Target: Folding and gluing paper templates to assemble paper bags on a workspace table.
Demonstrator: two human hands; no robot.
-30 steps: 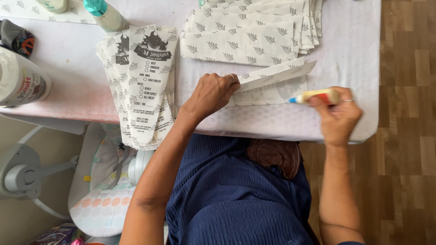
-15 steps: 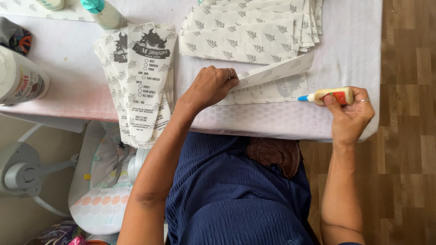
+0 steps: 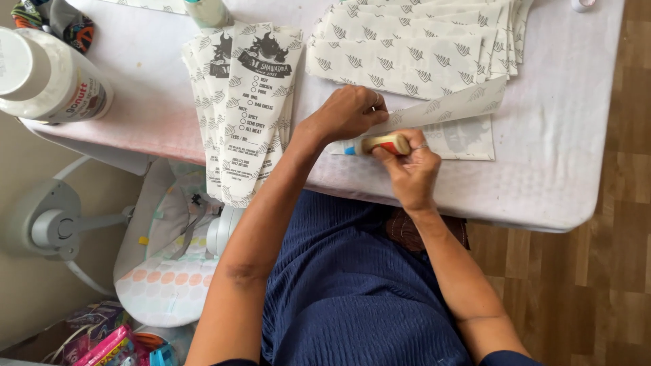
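My left hand (image 3: pixel 346 112) presses down on a folded strip of printed white paper (image 3: pixel 447 108) lying on the white table (image 3: pixel 576 135). My right hand (image 3: pixel 410 169) grips a small yellow glue stick with a blue tip (image 3: pixel 376 144), its tip pointing left just under my left hand, at the near edge of the paper sheet (image 3: pixel 468 139). A fanned stack of flat printed sheets (image 3: pixel 407 47) lies just beyond my hands. To the left, a pile of finished long paper sleeves (image 3: pixel 247 108) hangs over the table's near edge.
A large white bottle (image 3: pixel 47 81) lies on its side at the table's left end, a teal-capped bottle (image 3: pixel 207 10) stands at the back. Below the table are a baby bouncer (image 3: pixel 169 271), a white fan base (image 3: pixel 51 227) and colourful packets on the floor (image 3: pixel 112 342).
My right hand has brought the glue stick leftward from the paper's right end to right beside my left hand. My left hand has stayed on the folded strip.
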